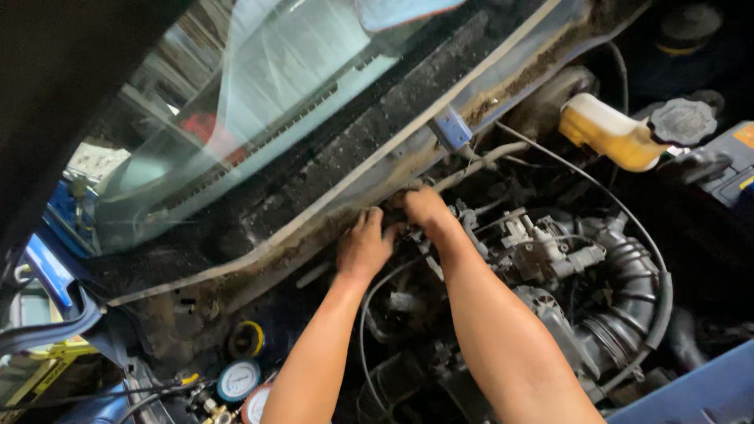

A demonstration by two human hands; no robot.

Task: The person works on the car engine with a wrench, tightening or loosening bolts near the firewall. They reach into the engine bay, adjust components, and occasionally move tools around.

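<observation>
Under a raised hood, both bare hands reach deep into the engine bay, up against the dirty firewall ledge that runs below the windshield. The left hand lies just below that ledge, fingers spread and pressed on dark parts; whether its grip closes on anything cannot be told. The right hand, just beside it along the ledge, has its fingers curled into the shadow around something hidden, so its grip cannot be judged either. Farther along the ledge, a translucent yellowish plastic reservoir holds amber fluid, with a round black ribbed cap next to it. Below the ledge, near the right forearm, sits a black corrugated rubber intake hose, beside grey metal fittings. A thin black cable loops between the forearms. Well below the ledge, by the left elbow, two round manifold gauges, blue- and red-rimmed, rest with brass fittings.
</observation>
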